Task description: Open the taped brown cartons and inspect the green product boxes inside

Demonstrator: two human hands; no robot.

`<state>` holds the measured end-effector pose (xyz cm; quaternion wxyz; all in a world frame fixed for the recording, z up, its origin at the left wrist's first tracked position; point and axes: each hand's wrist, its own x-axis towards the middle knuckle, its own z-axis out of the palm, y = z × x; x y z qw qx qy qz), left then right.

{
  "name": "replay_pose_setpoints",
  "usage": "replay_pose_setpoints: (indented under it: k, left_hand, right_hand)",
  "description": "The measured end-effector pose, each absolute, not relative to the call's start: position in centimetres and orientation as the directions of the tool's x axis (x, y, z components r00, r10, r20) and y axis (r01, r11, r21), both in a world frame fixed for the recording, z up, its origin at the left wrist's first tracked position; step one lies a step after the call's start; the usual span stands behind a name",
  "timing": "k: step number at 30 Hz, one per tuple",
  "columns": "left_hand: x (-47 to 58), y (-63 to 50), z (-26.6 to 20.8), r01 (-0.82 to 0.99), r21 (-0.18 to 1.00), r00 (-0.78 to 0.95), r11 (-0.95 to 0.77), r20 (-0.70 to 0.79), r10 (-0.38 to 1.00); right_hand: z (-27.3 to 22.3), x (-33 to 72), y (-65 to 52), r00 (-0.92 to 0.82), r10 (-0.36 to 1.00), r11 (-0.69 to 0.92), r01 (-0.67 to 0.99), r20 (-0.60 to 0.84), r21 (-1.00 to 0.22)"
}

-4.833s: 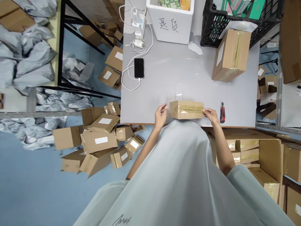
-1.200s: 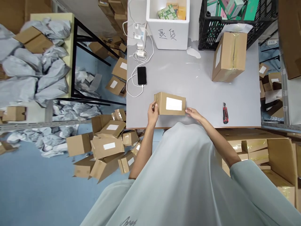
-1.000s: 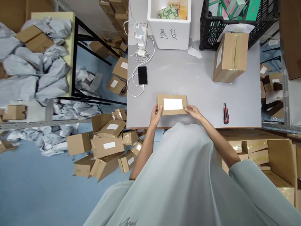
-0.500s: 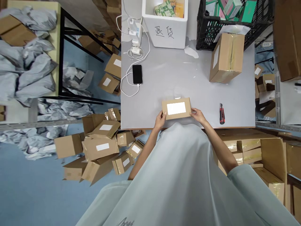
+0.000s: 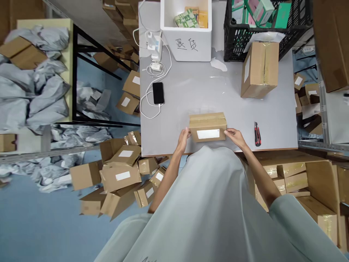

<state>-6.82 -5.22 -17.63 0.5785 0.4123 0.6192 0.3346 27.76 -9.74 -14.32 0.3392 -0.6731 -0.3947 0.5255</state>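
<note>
A small taped cardboard box [image 5: 207,127] is at the front edge of the grey table, its taped face up and a white label on the side towards me. My left hand [image 5: 183,141] is at its left end, fingertips pressed to the corner. At the opposite end my right hand [image 5: 236,138] pinches the right edge between thumb and fingers. Between them the two hands hold the box; its underside is hidden. To the right of my right hand lies a red and black utility knife [image 5: 257,134].
A larger taped carton [image 5: 260,71] stands at the back right, before a black crate [image 5: 231,40] of small boxes. A white foam bin [image 5: 188,45], a phone [image 5: 158,93] and cables occupy the back left. Cartons [image 5: 121,176] are piled on the floor at left.
The box has been turned in my hands: its labelled face, which was up, now faces me, and the taped face shows on top. The view has shifted slightly.
</note>
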Motion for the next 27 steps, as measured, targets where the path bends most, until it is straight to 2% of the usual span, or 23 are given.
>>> replay_pose_setpoints:
  k: [6, 9, 13, 15, 18, 21, 23, 25, 27]
  left_hand:
    - [-7.2, -6.0, -16.9, 0.120, 0.809, 0.027, 0.576, -0.583, 0.812]
    - [-7.7, -6.4, -16.3, 0.181, 0.753, 0.041, 0.632, -0.648, 0.761]
    - [-7.2, -5.3, -16.0, 0.340, 0.754, -0.010, 0.561, -0.594, 0.804]
    - [-5.9, -3.4, -16.0, 0.394, 0.790, -0.047, 0.470, -0.493, 0.869]
    - [-2.3, 0.8, -15.2, 0.408, 0.859, -0.005, 0.309, -0.336, 0.942]
    - [3.3, 5.7, -13.4, 0.362, 0.916, 0.159, 0.174, -0.245, 0.956]
    - [7.9, 8.9, -12.1, 0.331, 0.939, 0.290, 0.089, -0.191, 0.938]
    - [12.8, 11.8, -10.9, 0.295, 0.954, 0.390, 0.043, -0.162, 0.906]
    - [17.4, 14.6, -9.9, 0.256, 0.960, 0.460, 0.109, -0.221, 0.860]
  right_hand:
    - [-15.1, 27.6, -12.0, 0.121, 0.859, -0.512, 0.170, -0.498, -0.842]
    - [-15.6, 27.1, -12.9, 0.107, 0.845, -0.535, 0.195, -0.524, -0.822]
    - [-15.9, 27.7, -12.9, 0.047, 0.855, -0.516, 0.176, -0.516, -0.839]
    - [-15.9, 29.2, -11.8, 0.131, 0.872, -0.489, 0.200, -0.472, -0.849]
    - [-15.3, 33.2, -8.3, 0.347, 0.885, -0.420, 0.303, -0.312, -0.855]
    - [-14.1, 38.1, -3.0, 0.501, 0.858, -0.358, 0.427, -0.112, -0.830]
    - [-13.1, 41.0, 1.0, 0.583, 0.811, -0.361, 0.451, -0.036, -0.816]
    - [-12.1, 43.5, 5.0, 0.659, 0.750, -0.401, 0.401, -0.044, -0.824]
    - [-11.0, 45.4, 8.4, 0.722, 0.683, -0.464, 0.312, -0.111, -0.829]
